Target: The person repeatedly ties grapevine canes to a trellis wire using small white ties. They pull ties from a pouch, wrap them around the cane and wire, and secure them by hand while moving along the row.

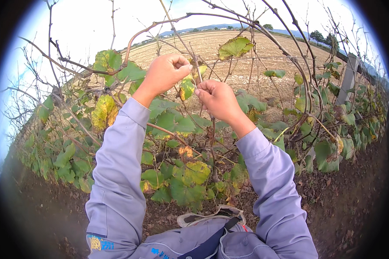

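My left hand [167, 72] is raised, with thumb and forefinger pinched on one end of a thin, pale tie [193, 79]. Slightly lower and to the right, my right hand [218, 99] pinches the tie's other end. An upright grapevine cane [197, 66] runs up beside the fingertips. Whether the tie loops fully around this cane cannot be seen. A small yellow-green leaf [187, 89] hangs just below the left fingers. Behind the hands a thin trellis wire [265, 58] crosses the vine row.
Long bare canes [139, 31] arch overhead on both sides. Yellowing grape leaves [194, 173] crowd the row below the hands. A grey post [347, 77] stands at right. Beyond lies a harvested field [194, 43]. An open pouch [210, 217] hangs at my waist above leaf-strewn soil [337, 197].
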Tool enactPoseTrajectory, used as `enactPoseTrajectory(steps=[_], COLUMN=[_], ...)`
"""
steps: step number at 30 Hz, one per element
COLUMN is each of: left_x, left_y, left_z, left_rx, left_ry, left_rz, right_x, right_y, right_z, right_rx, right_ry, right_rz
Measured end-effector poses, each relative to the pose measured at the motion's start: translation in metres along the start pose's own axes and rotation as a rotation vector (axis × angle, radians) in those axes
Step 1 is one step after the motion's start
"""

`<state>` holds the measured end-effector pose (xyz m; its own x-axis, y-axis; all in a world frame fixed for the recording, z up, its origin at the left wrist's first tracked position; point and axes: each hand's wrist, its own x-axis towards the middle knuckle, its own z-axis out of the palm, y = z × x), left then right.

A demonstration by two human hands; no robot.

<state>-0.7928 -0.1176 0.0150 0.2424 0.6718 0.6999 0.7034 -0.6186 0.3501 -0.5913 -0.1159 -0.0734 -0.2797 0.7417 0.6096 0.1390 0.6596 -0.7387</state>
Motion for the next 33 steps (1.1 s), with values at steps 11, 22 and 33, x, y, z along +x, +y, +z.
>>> enactPoseTrajectory(steps=[11,22,33], left_x=[-0.003,-0.001,-0.168], left_y=[0.001,0.004,0.026], left_z=[0.005,0.003,0.055], left_rx=[0.137,0.061,-0.691], left_ry=[0.032,0.214,-0.01], left_rz=[0.055,0.236,-0.287], right_x=[-0.007,-0.055,-0.16], right_y=[0.001,0.011,0.009], right_z=[0.006,0.007,0.034], right_rx=[0.104,-0.017,-0.287], right_ry=[0.012,0.11,0.187], right_rz=[0.076,0.002,-0.222])
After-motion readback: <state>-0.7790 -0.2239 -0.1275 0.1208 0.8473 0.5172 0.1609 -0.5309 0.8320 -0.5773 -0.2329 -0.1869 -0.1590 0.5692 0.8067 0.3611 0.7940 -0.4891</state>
